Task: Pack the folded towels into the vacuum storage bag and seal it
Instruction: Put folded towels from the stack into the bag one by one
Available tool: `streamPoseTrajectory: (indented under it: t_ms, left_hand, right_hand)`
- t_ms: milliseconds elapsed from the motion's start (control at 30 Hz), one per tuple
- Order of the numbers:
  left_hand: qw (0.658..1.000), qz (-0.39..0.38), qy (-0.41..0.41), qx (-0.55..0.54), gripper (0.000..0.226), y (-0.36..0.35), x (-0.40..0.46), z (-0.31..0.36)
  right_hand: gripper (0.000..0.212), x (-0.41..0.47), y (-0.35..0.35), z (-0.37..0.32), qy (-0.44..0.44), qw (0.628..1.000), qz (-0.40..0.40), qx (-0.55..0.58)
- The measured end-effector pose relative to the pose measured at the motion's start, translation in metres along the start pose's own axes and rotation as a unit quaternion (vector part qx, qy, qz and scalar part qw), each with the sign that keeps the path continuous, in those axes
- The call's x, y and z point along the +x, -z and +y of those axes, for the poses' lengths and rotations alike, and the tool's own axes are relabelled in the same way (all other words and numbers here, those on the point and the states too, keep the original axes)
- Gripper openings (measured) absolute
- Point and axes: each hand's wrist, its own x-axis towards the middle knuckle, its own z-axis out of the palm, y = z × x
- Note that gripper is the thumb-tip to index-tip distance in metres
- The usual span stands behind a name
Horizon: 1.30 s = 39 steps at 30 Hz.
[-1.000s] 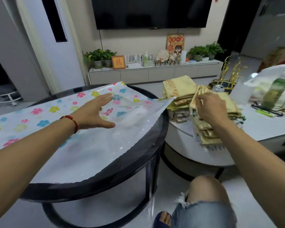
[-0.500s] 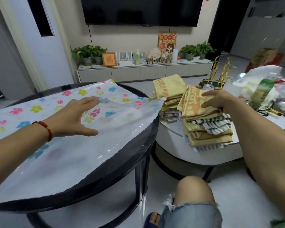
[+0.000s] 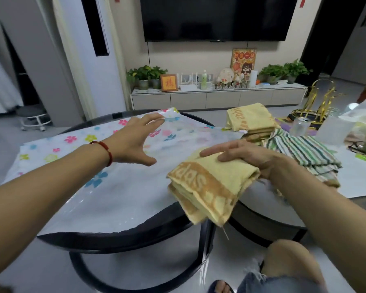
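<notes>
1. step in hand: first loading of the bag. judged from the layout, no towel is inside the vacuum storage bag [image 3: 118, 182] yet, and sealing is a long way off.
2. the bag lies flat on the round black table [image 3: 123, 237], flower print toward 11 o'clock, clear plastic toward 5 o'clock.
3. right hand [image 3: 247, 159]: closed on a folded yellow towel [image 3: 209, 187], fingers across the top, thumb hidden beneath. the towel is held above the bag's edge at 3 o'clock, its lower corner drooping past the table rim.
4. left hand [image 3: 133, 142]: fingers spread wide, gripping nothing, over the printed part of the bag; whether the palm touches the plastic cannot be told.
5. remaining towels [image 3: 304, 151]: striped ones and a second yellow stack sit on the white table [image 3: 351, 182] at 2 o'clock from the held towel, well apart from the bag's far end.
6. next move, as a judgement: the bag's mouth must be found and lifted open with the free hand, then the towel slid in flat.
7. not determinable: which edge carries the zip seal, whether the mouth is open, and the number of towels in the stacks. the knee and sandal at the lower edge are cut off.
</notes>
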Motion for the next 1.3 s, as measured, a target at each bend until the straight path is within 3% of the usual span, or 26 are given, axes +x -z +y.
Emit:
streamPoseTrajectory:
  t_ms: [67,167,300,467,667,767,833,933,1033,1233,1300]
  left_hand:
    - [1.0,0.01,-0.007,-0.012,0.117,0.009,-0.001,0.004]
    - [0.999,0.023,-0.013,-0.021,0.119,0.023,-0.003,0.006]
    - [0.999,0.029,-0.027,-0.027,0.115,0.033,-0.005,0.005]
    - [0.998,0.027,-0.039,-0.048,0.113,0.035,-0.009,0.0]
    - [0.995,0.019,-0.043,-0.088,0.109,0.034,-0.01,-0.006]
    - [0.993,0.031,-0.043,-0.107,0.109,0.032,-0.008,-0.008]
    - [0.992,0.037,-0.047,-0.111,0.109,0.029,-0.007,-0.008]
    - [0.992,0.043,-0.045,-0.105,0.108,0.025,-0.008,-0.008]
    - [0.993,0.051,-0.036,-0.102,0.107,0.024,-0.006,-0.006]
    - [0.995,0.073,-0.019,-0.071,0.105,0.015,0.002,0.002]
    - [0.994,0.08,-0.01,-0.071,0.104,0.009,0.004,0.005]
  right_hand:
    - [0.035,0.052,-0.025,0.012,0.028,0.998,0.031,0.057]
    - [0.035,0.132,-0.04,0.033,0.037,0.969,0.206,0.134]
    - [0.05,0.208,-0.042,0.064,-0.041,0.919,0.383,0.084]
    - [0.05,0.267,-0.045,0.061,-0.023,0.885,0.461,0.06]
    - [0.06,0.316,-0.025,0.046,0.007,0.921,0.383,0.066]
    - [0.042,0.318,-0.026,0.057,-0.028,0.873,0.486,-0.015]
    - [0.041,0.315,-0.027,0.057,-0.046,0.866,0.498,-0.027]
    - [0.055,0.305,-0.019,0.047,-0.061,0.907,0.417,-0.014]
    - [0.054,0.268,-0.016,0.041,-0.031,0.937,0.344,-0.063]
    - [0.02,0.116,-0.019,0.048,0.023,0.93,0.237,-0.28]
    - [0.017,0.063,-0.012,0.051,0.033,0.906,0.27,-0.326]
